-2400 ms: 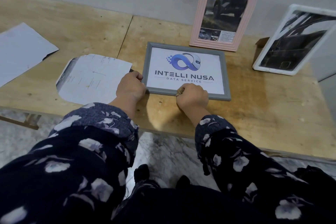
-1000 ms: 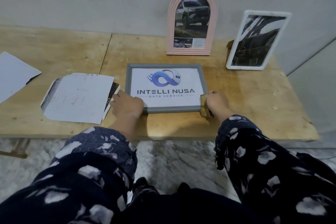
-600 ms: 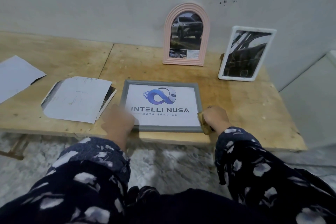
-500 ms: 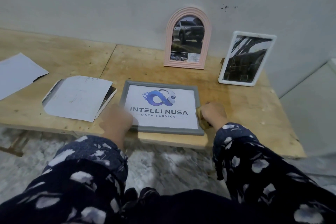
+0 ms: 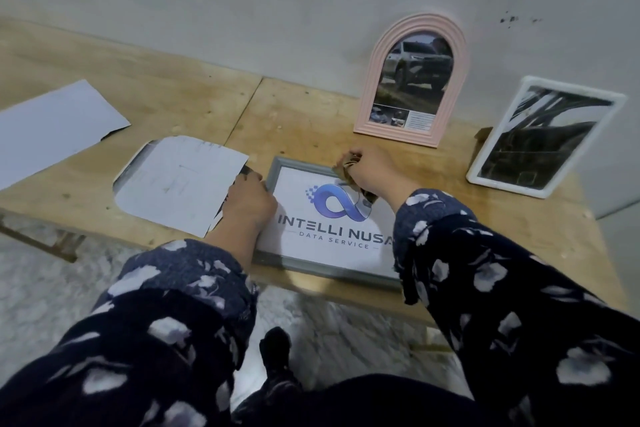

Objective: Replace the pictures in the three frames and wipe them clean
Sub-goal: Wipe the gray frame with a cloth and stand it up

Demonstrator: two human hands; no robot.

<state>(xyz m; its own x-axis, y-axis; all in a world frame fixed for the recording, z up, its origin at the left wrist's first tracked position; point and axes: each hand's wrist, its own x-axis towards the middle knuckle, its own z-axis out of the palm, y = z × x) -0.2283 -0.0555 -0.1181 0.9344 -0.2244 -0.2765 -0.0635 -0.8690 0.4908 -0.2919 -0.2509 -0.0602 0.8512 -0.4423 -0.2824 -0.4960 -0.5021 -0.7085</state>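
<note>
A grey frame [image 5: 294, 262] lies flat on the wooden table [image 5: 311, 114], holding a white print with a blue logo and the words INTELLI NUSA. My left hand [image 5: 251, 199] grips the frame's left edge. At the frame's far edge my right hand [image 5: 372, 168] holds a small brownish cloth [image 5: 349, 165] against the frame. My right sleeve covers the frame's right side. A pink arched frame [image 5: 372, 80] with a car photo and a white frame [image 5: 485, 170] with a dark photo lean upright against the wall.
Left of the grey frame lies a small stack of loose sheets [image 5: 180, 184], blank side up. A larger white sheet [image 5: 52, 125] lies at the far left. A small cardboard box [image 5: 483, 137] shows behind the white frame. The table's near edge runs just below the grey frame.
My right hand has moved with the cloth from the frame's near right corner up to its far edge. My left hand has slid up the left edge. The camera has shifted.
</note>
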